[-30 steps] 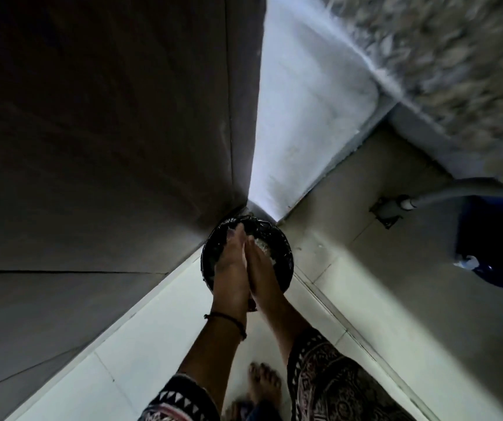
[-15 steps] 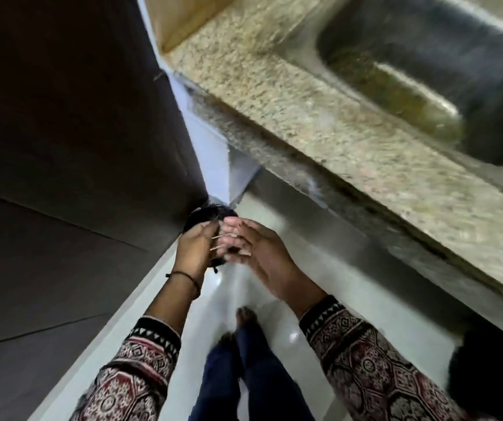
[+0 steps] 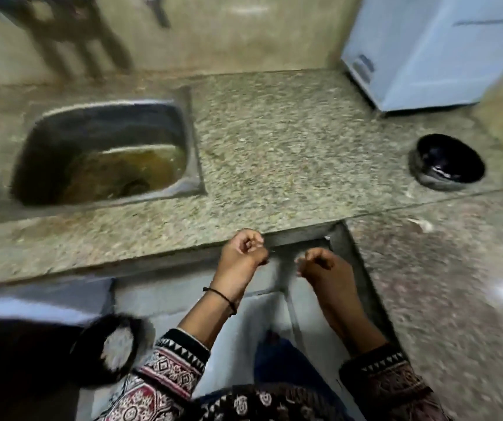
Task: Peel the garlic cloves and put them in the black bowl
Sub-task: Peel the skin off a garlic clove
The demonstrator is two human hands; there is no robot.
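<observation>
The black bowl stands on the granite counter at the far right; its inside looks dark with a pale glint, and I cannot make out any cloves in it. My left hand hovers at the counter's front edge with its fingers curled into the palm and nothing visible in it. Just to its right, my right hand hangs below the counter edge, fingers loosely curled and holding nothing. The picture is blurred by motion.
A steel sink with brownish water is set into the counter on the left. On the floor at lower left is a round black bin with pale scraps inside. A pale blue appliance stands at the back right. Small white scraps lie near the bowl.
The view has swung up from the floor bin to the counter. My hands have left the bin, where they were rubbing together, and have moved apart at the counter edge.
</observation>
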